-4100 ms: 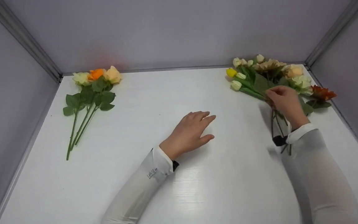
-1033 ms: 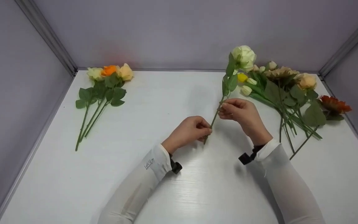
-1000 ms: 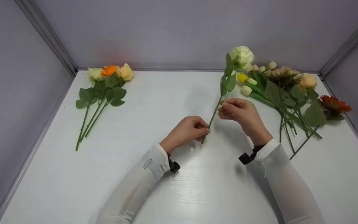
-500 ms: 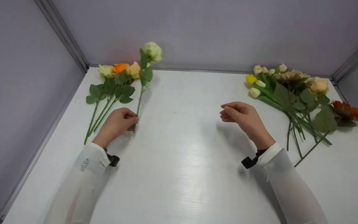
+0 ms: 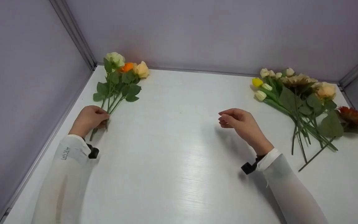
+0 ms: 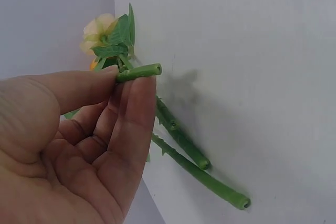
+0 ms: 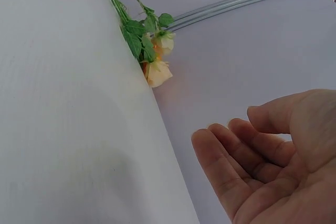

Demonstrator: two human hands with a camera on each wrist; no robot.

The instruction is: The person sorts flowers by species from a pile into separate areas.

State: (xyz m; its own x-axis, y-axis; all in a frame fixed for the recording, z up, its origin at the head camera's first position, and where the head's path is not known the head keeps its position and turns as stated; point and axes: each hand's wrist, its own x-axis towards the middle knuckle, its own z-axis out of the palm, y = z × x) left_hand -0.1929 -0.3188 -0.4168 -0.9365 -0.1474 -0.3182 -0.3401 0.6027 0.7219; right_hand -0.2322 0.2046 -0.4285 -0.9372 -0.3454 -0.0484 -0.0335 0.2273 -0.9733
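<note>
My left hand (image 5: 89,119) pinches the lower stem of a pale green-white rose (image 5: 116,60) between thumb and fingers. In the left wrist view the cut end of that stem (image 6: 140,72) pokes out past the fingertips. The held rose overlaps the left group of flowers, where an orange rose (image 5: 127,67) and a peach rose (image 5: 142,69) show; another pale rose there is mostly hidden behind it. Loosely bent and holding nothing, my right hand (image 5: 239,126) hovers over the middle right of the table, left of the right-hand flower pile.
At the back right lie white tulips (image 5: 260,95), a yellow tulip (image 5: 257,82), a beige flower (image 5: 300,80), a peach rose (image 5: 325,90) and a red-orange flower (image 5: 354,116), stems crossing. Grey panels (image 5: 197,34) enclose the white table (image 5: 166,174) at the back and sides.
The right hand took the pale rose from the right pile; both hands held it, then the right let go. The left hand has carried it leftward to the left group. The view has shifted slightly.
</note>
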